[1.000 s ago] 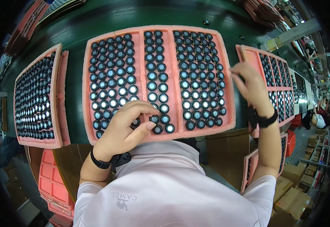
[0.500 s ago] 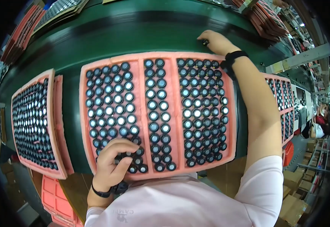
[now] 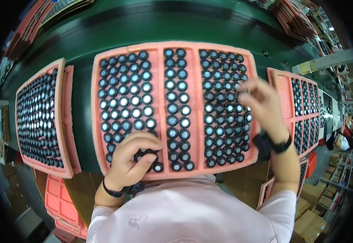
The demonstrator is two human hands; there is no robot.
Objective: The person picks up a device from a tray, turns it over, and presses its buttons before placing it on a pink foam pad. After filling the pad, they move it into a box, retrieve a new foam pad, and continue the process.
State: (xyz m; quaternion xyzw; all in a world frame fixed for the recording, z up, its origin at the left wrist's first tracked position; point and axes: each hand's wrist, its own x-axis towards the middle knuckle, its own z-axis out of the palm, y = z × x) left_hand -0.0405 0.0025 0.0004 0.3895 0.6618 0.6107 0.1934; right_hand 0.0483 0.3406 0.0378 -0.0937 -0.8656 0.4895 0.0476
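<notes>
A pink foam tray point(image 3: 162, 175) lies in front of me, its three compartments filled with rows of small black cylindrical parts point(image 3: 134, 89) with pale round tops. Over the near left corner, my left hand point(image 3: 131, 160) is curled, thumb and index finger bent around dark parts. Whether these are gripped or stand in the tray below is hidden. At the tray's right side, my right hand point(image 3: 264, 106) is smeared by motion. Its thumb and fingers pinch over the right compartment, with a dark part seemingly between the tips. Both wrists wear black bands.
Another filled pink tray point(image 3: 66, 121) stands to the left, on a second tray. More trays point(image 3: 283, 95) lie on the right. A green conveyor belt point(image 3: 144, 24) runs behind, with a loose black part point(image 3: 265, 53) on it. Cardboard boxes point(image 3: 311, 192) stand on the floor at right.
My right hand has come back from the belt beyond the tray to its right compartment. My left hand stays curled over the near left corner. The whole view has shifted slightly.
</notes>
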